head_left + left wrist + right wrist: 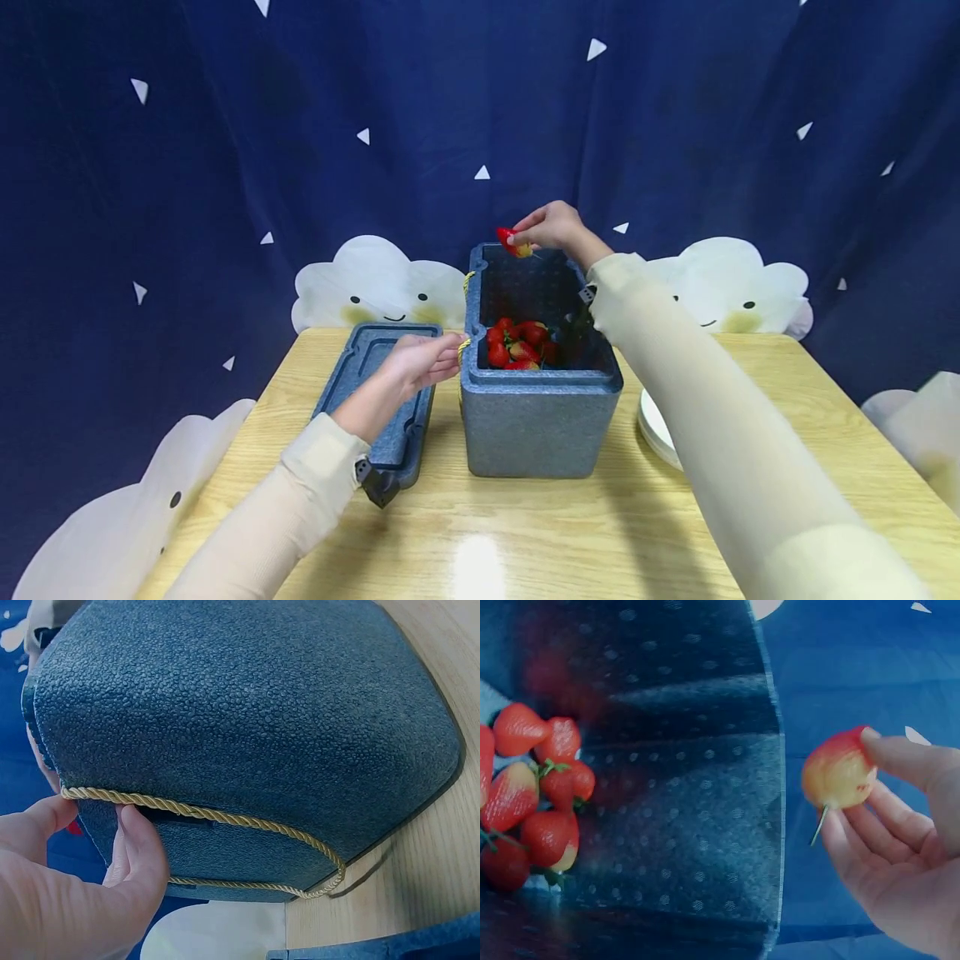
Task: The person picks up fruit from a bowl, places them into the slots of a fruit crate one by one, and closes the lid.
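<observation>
A dark blue-grey foam box [540, 433] stands lidless, with several red strawberries [525, 353] on its floor. Above the box's far end, my right hand [555, 227] pinches a red-and-yellow fruit [832, 776] with a thin green stem, between thumb and fingers; its exact kind is unclear. My left hand [423, 360] reaches to the box's left side near the rim. In the left wrist view, the thumb and a finger touch the side wall beside a twisted golden rope handle [255, 823]; the other fingers are partly hidden.
The matching lid [390, 446] lies on the wooden table [495, 525] left of the box. At the right, a white round dish [658, 432] is partly covered by my right sleeve. Behind the table hangs a dark blue curtain [420, 75] with clouds and white triangles.
</observation>
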`<state>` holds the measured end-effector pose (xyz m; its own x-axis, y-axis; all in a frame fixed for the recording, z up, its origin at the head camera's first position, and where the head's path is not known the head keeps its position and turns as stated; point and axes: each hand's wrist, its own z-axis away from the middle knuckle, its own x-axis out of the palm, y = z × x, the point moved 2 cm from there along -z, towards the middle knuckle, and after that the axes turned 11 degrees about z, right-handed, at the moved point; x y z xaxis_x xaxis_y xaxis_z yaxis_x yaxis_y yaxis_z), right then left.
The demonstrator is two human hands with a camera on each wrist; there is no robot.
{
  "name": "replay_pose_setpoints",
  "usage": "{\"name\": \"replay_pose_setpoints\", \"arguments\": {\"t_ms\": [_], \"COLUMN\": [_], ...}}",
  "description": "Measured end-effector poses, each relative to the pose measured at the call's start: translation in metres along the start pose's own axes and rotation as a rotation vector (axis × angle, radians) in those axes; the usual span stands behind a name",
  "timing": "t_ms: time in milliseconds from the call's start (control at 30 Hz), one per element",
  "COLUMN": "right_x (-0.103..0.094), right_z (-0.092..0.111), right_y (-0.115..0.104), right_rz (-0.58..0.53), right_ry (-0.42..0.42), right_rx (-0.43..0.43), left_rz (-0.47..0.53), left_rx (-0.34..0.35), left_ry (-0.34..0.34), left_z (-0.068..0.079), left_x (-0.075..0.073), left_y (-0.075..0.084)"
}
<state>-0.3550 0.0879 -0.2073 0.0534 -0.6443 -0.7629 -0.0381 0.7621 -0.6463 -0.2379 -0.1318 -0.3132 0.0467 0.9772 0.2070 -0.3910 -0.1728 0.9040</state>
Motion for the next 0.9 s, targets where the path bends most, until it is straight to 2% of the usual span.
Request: {"name": "replay_pose_setpoints", "arguments": {"t_ms": [200, 367, 667, 900], "right_x": [0.008, 0.003, -0.030, -0.054], "right_z": [-0.002, 0.002, 0.019, 0.048], "right_y": [0.005, 0.001, -0.011, 0.013], "right_rz": [0.034, 0.027, 0.097, 0.147], "right_ry": [-0.047, -0.082, -0.069, -0.026], "right_rx": [0.025, 0.000, -0.133, -0.152], "left_rz": [-0.013, -0.020, -0.015, -0.011], "left_rx": [-0.013, -0.010, -0.006, -0.003], "left_ry": [0.009, 0.002, -0.014, -0.015], "left_z": [0.001, 0.001, 0.002, 0.002], "left_x": [0.002, 0.000, -0.001, 0.000], "left_y": [0.000, 0.002, 0.000, -0.001]}}
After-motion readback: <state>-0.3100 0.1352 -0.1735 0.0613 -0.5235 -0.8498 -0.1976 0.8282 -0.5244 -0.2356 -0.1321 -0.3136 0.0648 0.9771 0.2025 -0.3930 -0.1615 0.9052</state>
